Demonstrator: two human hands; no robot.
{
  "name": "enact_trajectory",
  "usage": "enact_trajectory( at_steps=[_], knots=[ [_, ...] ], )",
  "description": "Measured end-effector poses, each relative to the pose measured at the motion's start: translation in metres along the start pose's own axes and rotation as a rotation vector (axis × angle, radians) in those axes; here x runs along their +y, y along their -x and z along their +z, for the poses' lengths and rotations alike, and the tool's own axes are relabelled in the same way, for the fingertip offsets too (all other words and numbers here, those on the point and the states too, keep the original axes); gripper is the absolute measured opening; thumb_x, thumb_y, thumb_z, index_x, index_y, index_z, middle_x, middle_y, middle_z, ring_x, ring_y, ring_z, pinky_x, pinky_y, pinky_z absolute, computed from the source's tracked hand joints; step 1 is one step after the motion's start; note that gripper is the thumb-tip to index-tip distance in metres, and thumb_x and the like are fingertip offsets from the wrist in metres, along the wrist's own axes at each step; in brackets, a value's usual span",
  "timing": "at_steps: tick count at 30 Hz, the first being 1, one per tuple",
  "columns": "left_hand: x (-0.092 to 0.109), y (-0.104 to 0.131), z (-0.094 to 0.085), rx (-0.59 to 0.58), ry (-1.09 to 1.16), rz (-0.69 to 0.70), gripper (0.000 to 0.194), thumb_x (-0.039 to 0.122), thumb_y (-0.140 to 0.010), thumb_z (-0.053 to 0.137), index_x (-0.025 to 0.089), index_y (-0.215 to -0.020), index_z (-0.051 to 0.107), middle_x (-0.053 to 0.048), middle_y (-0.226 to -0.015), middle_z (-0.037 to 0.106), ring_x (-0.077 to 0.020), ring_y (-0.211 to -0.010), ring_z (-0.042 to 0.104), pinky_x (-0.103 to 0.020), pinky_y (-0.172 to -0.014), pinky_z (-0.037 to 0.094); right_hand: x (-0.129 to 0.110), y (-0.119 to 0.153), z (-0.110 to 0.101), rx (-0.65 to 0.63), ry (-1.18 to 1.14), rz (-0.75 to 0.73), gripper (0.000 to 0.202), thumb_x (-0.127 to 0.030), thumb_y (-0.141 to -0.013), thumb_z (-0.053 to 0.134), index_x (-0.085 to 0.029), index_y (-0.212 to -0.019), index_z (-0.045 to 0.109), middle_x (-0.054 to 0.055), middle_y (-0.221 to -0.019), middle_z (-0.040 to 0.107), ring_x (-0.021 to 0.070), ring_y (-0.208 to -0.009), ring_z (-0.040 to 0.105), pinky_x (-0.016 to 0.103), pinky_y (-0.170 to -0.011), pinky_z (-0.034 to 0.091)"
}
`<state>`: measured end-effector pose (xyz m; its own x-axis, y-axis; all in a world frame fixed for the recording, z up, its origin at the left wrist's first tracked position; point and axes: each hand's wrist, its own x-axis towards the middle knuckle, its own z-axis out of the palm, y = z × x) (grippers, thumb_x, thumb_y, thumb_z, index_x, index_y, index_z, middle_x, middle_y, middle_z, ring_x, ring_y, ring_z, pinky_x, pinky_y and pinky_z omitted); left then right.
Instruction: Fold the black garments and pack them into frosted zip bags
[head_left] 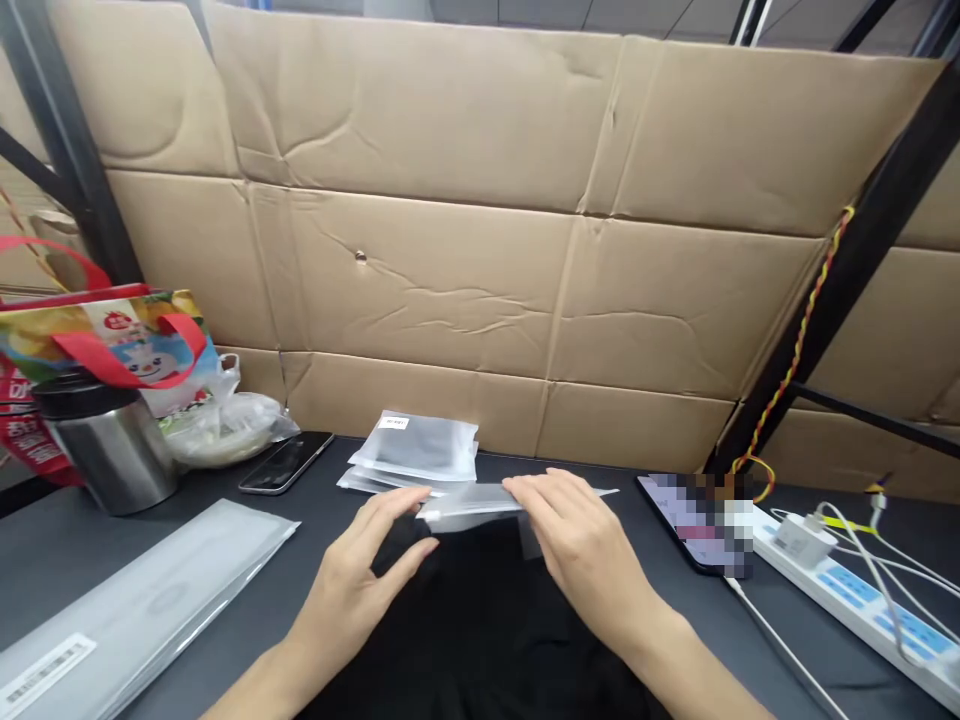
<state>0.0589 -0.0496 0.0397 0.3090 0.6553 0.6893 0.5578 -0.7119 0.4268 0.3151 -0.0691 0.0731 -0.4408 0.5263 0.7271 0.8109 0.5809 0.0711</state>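
Both hands raised in front of me over black cloth (480, 630), at the near side of the dark tabletop (217, 650). Specimen: one clear packet (476, 503), held up between the hands, seen nearly edge-on, long axis running from side to side. My right hand (581, 545) is clamped on its right end, fingers laid over the top; thumb hidden from view. My left hand (375, 560) meets the left end: fingertips at the upper corner, thumb spread away and just under the lower edge. Whether the left thumb presses on it, I cannot tell. Contents of the packet not legible at this angle. Directly beyond it, a stack of frosted packets (420, 455) lies on the tabletop, the uppermost bearing a small white label (393, 423). To my left, a long translucent sleeve (150, 610) lies at a slant, barcode label (46, 670) at its near end. Behind that: a dark phone (287, 463) lying flat, a steel cup (112, 450) with black lid, a knotted plastic bag (229, 430). To my right, a second phone (690, 530), screen partly pixelated, cable attached, rests beside a white power strip (862, 595) with a charger (804, 538) seated in it. Creased cardboard (450, 250) stands along the back.
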Motion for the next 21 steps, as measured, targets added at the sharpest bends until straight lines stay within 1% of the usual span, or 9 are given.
enact_trajectory(
  at_steps=[2,4,6,8,11,13,17,19,21],
  knots=[
    [0.005,-0.001,-0.005,0.005,0.093,-0.017,0.016,0.027,-0.094,0.054,0.026,-0.108,0.06,-0.001,-0.103,0.066,-0.02,-0.098,0.061,-0.031,-0.084,0.049,-0.008,-0.002,0.005,-0.057,-0.094,0.021,0.034,-0.002,-0.091,0.04,-0.018,-0.114,0.058,0.005,-0.099,0.068,0.0195,-0.092,0.062,0.042,-0.098,0.042],
    [0.008,0.001,-0.007,-0.007,0.144,-0.035,0.011,0.024,-0.094,0.053,0.025,-0.095,0.064,0.001,-0.089,0.067,-0.0181,-0.086,0.061,-0.028,-0.074,0.049,-0.016,-0.004,0.011,-0.055,-0.175,0.048,0.027,-0.008,-0.092,0.045,-0.019,-0.114,0.057,0.005,-0.098,0.067,0.0203,-0.092,0.061,0.043,-0.096,0.044],
    [0.009,0.004,-0.007,-0.013,0.153,-0.037,0.01,0.022,-0.093,0.054,0.025,-0.092,0.064,0.001,-0.085,0.066,-0.0172,-0.081,0.06,-0.027,-0.072,0.047,-0.026,-0.007,0.015,-0.014,-0.257,0.027,0.025,-0.016,-0.093,0.052,-0.018,-0.117,0.055,0.007,-0.102,0.065,0.0221,-0.097,0.058,0.041,-0.091,0.045],
    [0.011,0.004,-0.005,-0.02,0.145,0.003,0.01,0.019,-0.093,0.054,0.024,-0.093,0.063,0.002,-0.085,0.066,-0.017,-0.082,0.059,-0.027,-0.073,0.046,-0.039,-0.013,0.018,0.005,-0.333,-0.054,0.024,-0.02,-0.092,0.055,-0.018,-0.116,0.055,0.006,-0.101,0.065,0.0215,-0.096,0.056,0.038,-0.086,0.046],
    [0.013,0.004,-0.003,-0.038,0.118,0.133,0.011,0.015,-0.093,0.053,0.023,-0.092,0.061,0.001,-0.083,0.065,-0.0169,-0.081,0.058,-0.029,-0.076,0.045,-0.053,-0.021,0.022,0.01,-0.368,-0.153,0.011,-0.017,-0.095,0.049,-0.017,-0.101,0.059,0.004,-0.088,0.065,0.017,-0.083,0.056,0.032,-0.077,0.046],
    [0.013,0.003,-0.001,-0.043,0.083,0.202,0.013,0.012,-0.093,0.053,0.022,-0.091,0.061,0.0,-0.08,0.064,-0.0166,-0.078,0.058,-0.03,-0.076,0.044,-0.053,-0.021,0.026,0.009,-0.332,-0.196,0.014,-0.016,-0.097,0.046,-0.016,-0.092,0.059,0.003,-0.081,0.064,0.0156,-0.078,0.055,0.031,-0.074,0.045],
    [0.011,0.005,0.003,-0.064,0.031,0.241,0.013,0.011,-0.092,0.054,0.021,-0.092,0.063,-0.001,-0.079,0.064,-0.0171,-0.078,0.057,-0.03,-0.074,0.044,-0.035,-0.009,0.031,-0.043,-0.196,-0.304,0.016,-0.016,-0.097,0.045,-0.015,-0.088,0.058,0.003,-0.078,0.061,0.0169,-0.075,0.054,0.033,-0.073,0.044],
    [0.011,0.005,0.006,-0.075,0.052,0.249,0.014,0.011,-0.092,0.054,0.021,-0.093,0.063,0.0,-0.079,0.064,-0.0167,-0.077,0.057,-0.03,-0.074,0.044,-0.027,-0.002,0.032,-0.049,-0.184,-0.298,0.014,-0.017,-0.097,0.046,-0.015,-0.089,0.057,0.004,-0.078,0.061,0.0177,-0.076,0.054,0.033,-0.073,0.044],
    [0.014,0.004,0.009,-0.072,0.083,0.246,0.014,0.011,-0.092,0.053,0.021,-0.093,0.063,0.0,-0.08,0.065,-0.016,-0.076,0.057,-0.029,-0.073,0.044,-0.023,0.003,0.031,-0.04,-0.227,-0.252,0.011,-0.019,-0.096,0.048,-0.015,-0.092,0.057,0.004,-0.081,0.062,0.0181,-0.079,0.055,0.033,-0.075,0.044]
  ],
)
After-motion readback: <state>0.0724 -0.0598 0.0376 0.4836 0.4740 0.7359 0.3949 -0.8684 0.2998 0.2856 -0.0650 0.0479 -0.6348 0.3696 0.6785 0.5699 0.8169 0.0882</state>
